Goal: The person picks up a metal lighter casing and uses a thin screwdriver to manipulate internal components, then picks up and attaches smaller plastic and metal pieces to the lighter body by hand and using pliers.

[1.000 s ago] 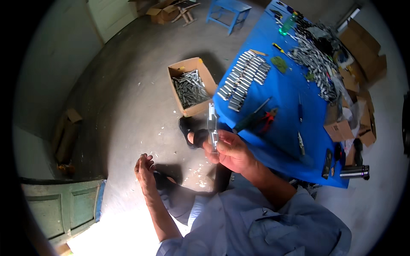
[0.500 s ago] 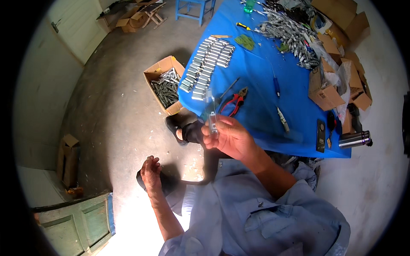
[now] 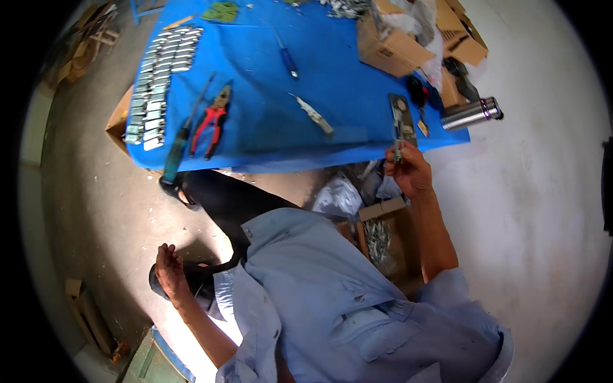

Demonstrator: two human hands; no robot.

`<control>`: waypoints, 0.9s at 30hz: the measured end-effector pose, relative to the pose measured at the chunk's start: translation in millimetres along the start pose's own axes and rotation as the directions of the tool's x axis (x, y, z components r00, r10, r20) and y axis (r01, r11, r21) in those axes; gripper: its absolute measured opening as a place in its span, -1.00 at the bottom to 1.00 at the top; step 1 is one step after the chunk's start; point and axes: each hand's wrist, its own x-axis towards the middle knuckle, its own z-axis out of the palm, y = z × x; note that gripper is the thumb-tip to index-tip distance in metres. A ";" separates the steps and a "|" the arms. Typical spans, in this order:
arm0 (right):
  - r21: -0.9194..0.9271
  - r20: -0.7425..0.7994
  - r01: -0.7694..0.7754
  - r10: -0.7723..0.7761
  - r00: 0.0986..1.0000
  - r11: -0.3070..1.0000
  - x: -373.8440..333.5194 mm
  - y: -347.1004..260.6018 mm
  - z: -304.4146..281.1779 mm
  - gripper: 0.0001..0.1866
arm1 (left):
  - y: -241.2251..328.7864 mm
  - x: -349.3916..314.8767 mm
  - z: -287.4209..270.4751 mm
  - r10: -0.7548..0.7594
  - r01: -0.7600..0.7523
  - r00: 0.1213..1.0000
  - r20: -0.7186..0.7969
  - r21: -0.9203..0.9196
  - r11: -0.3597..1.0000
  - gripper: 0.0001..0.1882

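My right hand [image 3: 408,169] is closed on a slim shiny piece [image 3: 398,142] held upright at the table's near right edge. Its exact kind I cannot make out. Behind it lies a dark flat plate with a round mark [image 3: 410,121]. My left hand [image 3: 171,274] is empty, its fingers stretched out and slightly curled, low on the left beside my knee. On the blue-covered table [image 3: 255,121] lie red-handled pliers [image 3: 211,127], a green-handled screwdriver [image 3: 176,153], a white-handled pointed tool [image 3: 313,116] and a blue-handled screwdriver [image 3: 288,62].
Rows of small metal pieces [image 3: 153,89] line the table's left side. A steel flask [image 3: 472,115] lies at the right corner near a cardboard box [image 3: 391,50]. Under the table stands a box of metal parts [image 3: 378,241], beside a plastic bag [image 3: 338,195].
My view has turned to the right. My right hand has carried the shiny piece rightward, from near the pliers to the table's right edge. My left hand stays low and empty.
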 end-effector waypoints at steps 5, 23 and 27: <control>0.012 -0.550 -0.051 0.049 0.834 0.999 -93.0 51.3 -178.9 -0.84 | 5.0 16.2 25.7 -0.043 0.038 0.998 0.044 0.102 0.994 -0.67; -0.845 -0.419 0.017 -0.681 0.601 0.535 -33.7 93.3 -150.9 -0.64 | 13.3 11.3 -8.6 0.047 -0.046 0.998 0.033 -0.032 0.998 -0.73; -0.872 -0.110 0.265 -0.692 0.714 0.412 1.0 36.8 -25.3 -0.66 | 5.7 -4.3 0.5 0.075 -0.075 0.997 -0.022 -0.027 0.997 -0.76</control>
